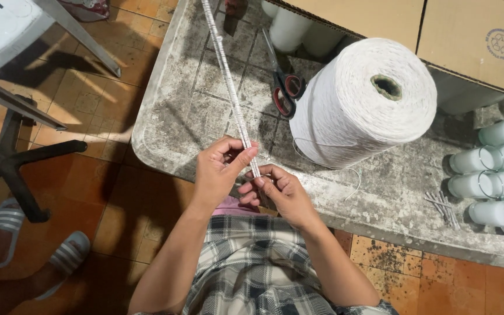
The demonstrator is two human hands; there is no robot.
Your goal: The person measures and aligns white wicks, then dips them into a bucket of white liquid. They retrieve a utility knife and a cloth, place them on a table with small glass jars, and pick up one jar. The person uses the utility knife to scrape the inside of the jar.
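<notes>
A long thin white rod (pixel 228 81) wound with string runs from the table's far edge down to my hands. My left hand (pixel 220 169) pinches its lower part between thumb and fingers. My right hand (pixel 278 189) grips the rod's near tip, just below the left hand. A big spool of white string (pixel 363 102) lies on its side to the right, and a loose strand (pixel 354 178) curls from it across the table toward my hands.
Red-handled scissors (pixel 284 87) lie beside the spool on the worn grey table (pixel 193 111). Several frosted glass jars (pixel 497 175) lie at the right, with short white sticks (pixel 444 207) near them. Cardboard boxes (pixel 473 35) stand behind. Another person's sandalled feet (pixel 36 245) and a chair base (pixel 13 157) are at left.
</notes>
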